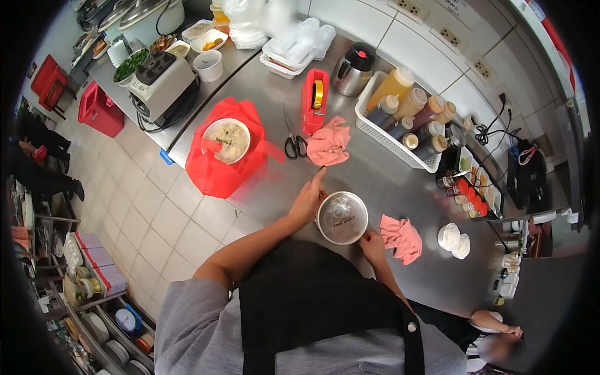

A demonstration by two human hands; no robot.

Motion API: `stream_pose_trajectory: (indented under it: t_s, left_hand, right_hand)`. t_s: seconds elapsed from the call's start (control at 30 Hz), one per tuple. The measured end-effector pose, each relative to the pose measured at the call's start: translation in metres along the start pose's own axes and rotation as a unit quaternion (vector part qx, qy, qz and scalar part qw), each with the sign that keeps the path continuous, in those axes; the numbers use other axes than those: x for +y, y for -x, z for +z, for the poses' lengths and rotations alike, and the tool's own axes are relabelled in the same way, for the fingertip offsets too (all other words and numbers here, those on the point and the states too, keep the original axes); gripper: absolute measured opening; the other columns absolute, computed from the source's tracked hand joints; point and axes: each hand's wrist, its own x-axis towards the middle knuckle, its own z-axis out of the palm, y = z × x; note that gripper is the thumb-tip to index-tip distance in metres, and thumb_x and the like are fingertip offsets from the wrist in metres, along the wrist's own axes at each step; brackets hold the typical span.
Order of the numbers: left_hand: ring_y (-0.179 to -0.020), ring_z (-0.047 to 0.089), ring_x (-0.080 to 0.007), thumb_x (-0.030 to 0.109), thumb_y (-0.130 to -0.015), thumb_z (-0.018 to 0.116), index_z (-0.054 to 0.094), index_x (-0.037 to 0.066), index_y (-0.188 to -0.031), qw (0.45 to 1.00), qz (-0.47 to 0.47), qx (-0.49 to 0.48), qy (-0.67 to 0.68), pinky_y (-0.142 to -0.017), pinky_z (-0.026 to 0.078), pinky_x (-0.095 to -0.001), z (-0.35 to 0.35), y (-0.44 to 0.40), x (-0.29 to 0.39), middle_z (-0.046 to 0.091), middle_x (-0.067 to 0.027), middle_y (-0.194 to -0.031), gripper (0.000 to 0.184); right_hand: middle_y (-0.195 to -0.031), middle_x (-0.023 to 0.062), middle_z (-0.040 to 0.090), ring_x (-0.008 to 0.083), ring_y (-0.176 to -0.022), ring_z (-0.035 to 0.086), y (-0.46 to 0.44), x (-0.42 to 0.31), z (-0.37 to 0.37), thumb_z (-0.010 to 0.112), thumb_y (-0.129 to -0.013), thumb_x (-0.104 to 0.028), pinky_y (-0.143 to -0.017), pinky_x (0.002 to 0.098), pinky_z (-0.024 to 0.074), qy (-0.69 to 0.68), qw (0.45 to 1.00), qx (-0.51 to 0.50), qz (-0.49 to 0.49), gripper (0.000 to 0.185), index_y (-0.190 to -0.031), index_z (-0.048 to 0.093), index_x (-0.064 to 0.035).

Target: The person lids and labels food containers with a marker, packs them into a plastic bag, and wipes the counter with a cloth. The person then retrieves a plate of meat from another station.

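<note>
A round tub with a clear lid is in front of my apron; dark handwriting marks the lid, and crumpled clear plastic shows at its top. My left hand grips the tub's left side, its index finger stretched toward a pink cloth. On the lower right side, my right hand holds the rim, its fingers partly hidden. A second pink cloth lies just right of that hand. To the left, another lidded tub sits in an open red plastic bag.
Black-handled scissors and a red tape dispenser lie beyond the tubs. A white basket holds several sauce bottles. Two small white cups stand at right. A steel thermos is near the wall. Another person is at lower right.
</note>
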Motion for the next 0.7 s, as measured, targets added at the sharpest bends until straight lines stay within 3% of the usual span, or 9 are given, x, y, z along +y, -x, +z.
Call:
stream_pose_trajectory:
  t_s: [0.03, 0.17, 0.27, 0.37, 0.47, 0.5, 0.53, 0.57, 0.7]
  left_hand:
    - [-0.077, 0.056, -0.0272, 0.009, -0.080, 0.067, 0.018, 0.000, -0.145, 0.998, 0.044, -0.017, -0.030, -0.074, 0.044, -0.0381, 0.002, -0.002, -0.001, 0.059, -0.0093, -0.077, 0.082]
    - [-0.084, 0.053, -0.0264, 0.014, -0.077, 0.069, 0.015, 0.002, -0.148, 0.997, -0.005, -0.045, -0.061, -0.078, 0.040, -0.0386, 0.009, -0.007, 0.005, 0.059, -0.0093, -0.087, 0.090]
    - [-0.089, 0.050, -0.0266, 0.021, -0.075, 0.071, 0.014, 0.006, -0.149, 0.972, 0.010, 0.002, -0.234, -0.078, 0.038, -0.0386, 0.012, -0.008, 0.007, 0.057, -0.0098, -0.099, 0.094]
    - [-0.098, 0.049, -0.0266, 0.025, -0.072, 0.073, 0.027, 0.010, -0.147, 0.922, 0.035, -0.049, -0.382, -0.080, 0.038, -0.0376, 0.009, -0.010, 0.008, 0.054, -0.0089, -0.106, 0.089]
    - [-0.097, 0.053, -0.0312, 0.034, -0.082, 0.065, 0.045, 0.007, -0.137, 0.958, 0.133, 0.026, -0.254, -0.079, 0.040, -0.0410, -0.003, -0.022, -0.001, 0.058, -0.0150, -0.103, 0.064]
    - [-0.096, 0.055, -0.0347, 0.040, -0.087, 0.056, 0.051, 0.004, -0.128, 0.991, -0.029, -0.092, -0.093, -0.080, 0.041, -0.0428, -0.003, -0.024, -0.007, 0.059, -0.0194, -0.102, 0.055]
    - [-0.096, 0.057, -0.0382, 0.046, -0.093, 0.048, 0.057, 0.000, -0.120, 0.957, -0.193, -0.203, 0.074, -0.081, 0.042, -0.0446, -0.001, -0.023, -0.012, 0.061, -0.0239, -0.101, 0.054]
    - [-0.100, 0.059, -0.0375, 0.042, -0.099, 0.032, 0.056, -0.004, -0.117, 0.929, -0.238, -0.284, 0.014, -0.091, 0.042, -0.0398, -0.014, -0.022, 0.028, 0.062, -0.0255, -0.108, 0.055]
    - [-0.106, 0.056, -0.0364, 0.040, -0.100, 0.032, 0.053, -0.005, -0.120, 0.956, -0.150, -0.242, 0.072, -0.094, 0.040, -0.0407, -0.016, -0.003, 0.058, 0.059, -0.0261, -0.112, 0.054]
  right_hand:
    - [-0.063, 0.0172, 0.056, 0.0309, -0.059, 0.056, 0.001, 0.006, 0.002, 0.065, -0.076, -0.031, -0.056, 0.0423, 0.0419, -0.008, 1.000, 0.007, 0.016, 0.035, -0.068, 0.056, 0.0011]
    - [-0.062, 0.0171, 0.056, 0.0302, -0.059, 0.056, 0.004, 0.018, 0.004, 0.064, -0.077, -0.032, -0.056, 0.0425, 0.0421, -0.015, 0.999, 0.025, 0.019, 0.035, -0.069, 0.056, 0.0012]
    - [-0.062, 0.0172, 0.056, 0.0300, -0.059, 0.056, 0.008, 0.012, 0.000, 0.063, -0.077, -0.032, -0.056, 0.0421, 0.0425, -0.013, 1.000, 0.021, 0.017, 0.035, -0.070, 0.057, 0.0008]
    - [-0.062, 0.0169, 0.056, 0.0302, -0.060, 0.056, 0.010, 0.009, -0.002, 0.064, -0.077, -0.033, -0.057, 0.0417, 0.0428, -0.017, 0.999, 0.025, 0.017, 0.034, -0.070, 0.057, 0.0004]
    - [-0.062, 0.0168, 0.056, 0.0301, -0.059, 0.056, 0.010, 0.003, -0.003, 0.064, -0.077, -0.033, -0.057, 0.0414, 0.0427, -0.017, 0.999, 0.024, 0.018, 0.035, -0.070, 0.057, -0.0001]
    - [-0.063, 0.0163, 0.056, 0.0294, -0.059, 0.056, 0.010, 0.000, -0.003, 0.064, -0.077, -0.034, -0.057, 0.0410, 0.0426, -0.003, 0.999, 0.028, 0.024, 0.035, -0.069, 0.057, -0.0002]
    - [-0.063, 0.0157, 0.057, 0.0286, -0.059, 0.056, 0.012, -0.002, -0.003, 0.065, -0.077, -0.035, -0.057, 0.0407, 0.0425, 0.013, 0.999, 0.031, 0.030, 0.036, -0.069, 0.057, -0.0004]
    - [-0.063, 0.0157, 0.057, 0.0286, -0.059, 0.056, 0.013, -0.001, -0.003, 0.065, -0.077, -0.035, -0.057, 0.0407, 0.0425, 0.013, 0.999, 0.027, 0.030, 0.036, -0.069, 0.057, -0.0004]
    - [-0.061, 0.0146, 0.055, 0.0267, -0.057, 0.054, 0.009, 0.002, -0.002, 0.065, -0.077, -0.034, -0.055, 0.0395, 0.0414, -0.014, 0.999, 0.029, 0.032, 0.036, -0.068, 0.056, -0.0005]
